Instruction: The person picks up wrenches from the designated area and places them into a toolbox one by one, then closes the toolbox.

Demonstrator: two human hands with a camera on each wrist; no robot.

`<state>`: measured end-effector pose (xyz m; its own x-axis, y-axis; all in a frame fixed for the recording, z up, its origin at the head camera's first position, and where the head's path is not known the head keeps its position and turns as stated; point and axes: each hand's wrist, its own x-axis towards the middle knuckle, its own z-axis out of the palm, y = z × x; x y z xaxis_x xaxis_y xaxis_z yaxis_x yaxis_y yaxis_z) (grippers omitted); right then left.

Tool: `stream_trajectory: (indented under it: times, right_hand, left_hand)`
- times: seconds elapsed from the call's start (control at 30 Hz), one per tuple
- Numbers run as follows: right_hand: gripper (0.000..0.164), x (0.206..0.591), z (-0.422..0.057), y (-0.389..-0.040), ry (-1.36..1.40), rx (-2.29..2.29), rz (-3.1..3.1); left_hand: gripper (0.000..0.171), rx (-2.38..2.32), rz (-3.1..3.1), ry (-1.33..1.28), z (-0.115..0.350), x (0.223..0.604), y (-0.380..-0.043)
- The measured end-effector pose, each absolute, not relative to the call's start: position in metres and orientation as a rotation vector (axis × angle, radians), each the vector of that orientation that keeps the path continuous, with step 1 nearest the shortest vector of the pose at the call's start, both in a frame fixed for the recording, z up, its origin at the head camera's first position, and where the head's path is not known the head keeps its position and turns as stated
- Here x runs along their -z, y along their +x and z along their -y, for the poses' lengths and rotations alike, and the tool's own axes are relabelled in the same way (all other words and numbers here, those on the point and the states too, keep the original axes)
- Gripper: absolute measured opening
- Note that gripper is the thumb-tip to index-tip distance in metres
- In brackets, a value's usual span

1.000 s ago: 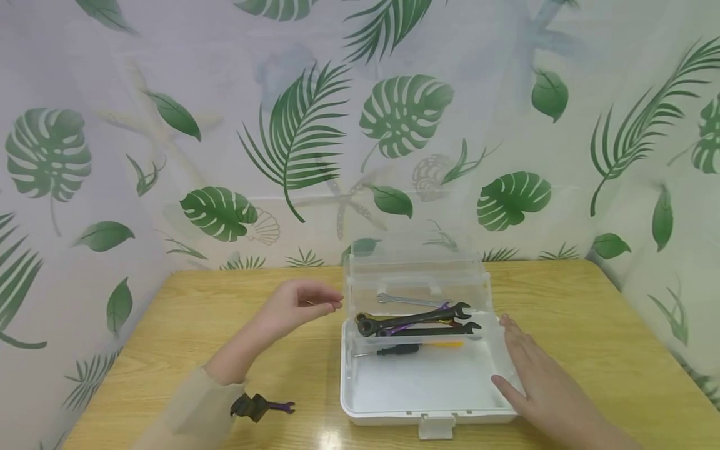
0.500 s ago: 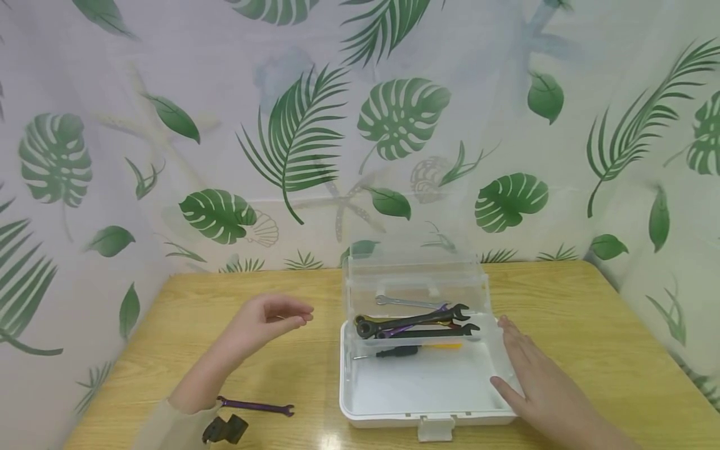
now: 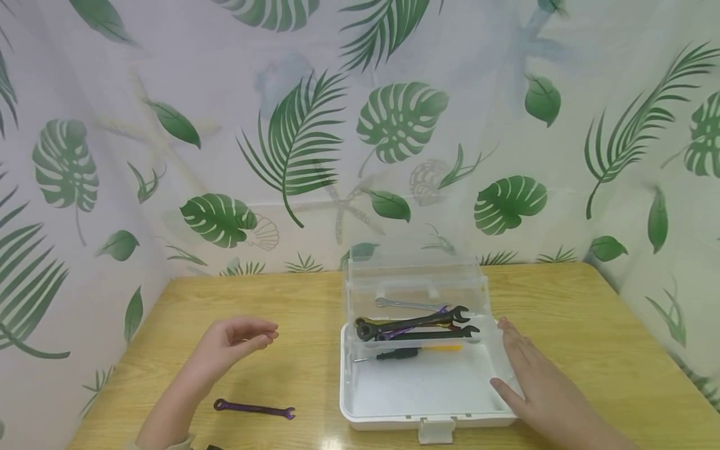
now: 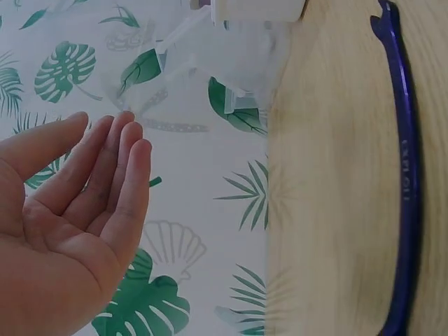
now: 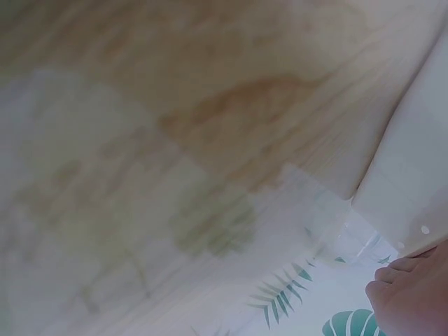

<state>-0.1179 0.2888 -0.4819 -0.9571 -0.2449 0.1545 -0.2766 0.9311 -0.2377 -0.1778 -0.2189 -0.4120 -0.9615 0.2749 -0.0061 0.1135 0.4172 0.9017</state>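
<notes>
My left hand (image 3: 233,347) hovers over the left part of the table, fingers loosely bent and nothing in them; the left wrist view shows its bare palm. Nearest to it lies a purple combination wrench (image 3: 254,409), with lettering on its shaft in the left wrist view. My right hand (image 3: 537,381) rests along the right side of a white toolbox (image 3: 416,390), fingers straight. The box's clear lid (image 3: 416,269) stands raised at the back. Inside, a clear tray bears several wrenches, a black one (image 3: 416,323) on top. A black-handled screwdriver (image 3: 399,354) lies below them.
A white latch (image 3: 436,431) hangs at the box's front. The wooden table (image 3: 304,300) runs back to a leaf-print cloth (image 3: 315,156) that hangs behind and along both sides.
My left hand has drawn back left and toward me, away from the toolbox, so the whole purple wrench shows. The right hand keeps its place at the box.
</notes>
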Motion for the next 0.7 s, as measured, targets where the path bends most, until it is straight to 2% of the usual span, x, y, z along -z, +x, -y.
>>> stream_trajectory:
  times: [0.7]
  right_hand:
    - [0.089, 0.477, -0.29, -0.119, 0.396, -0.43, 2.983]
  left_hand:
    - [0.036, -1.466, -2.531, 0.092, 0.246, 0.45, -0.166]
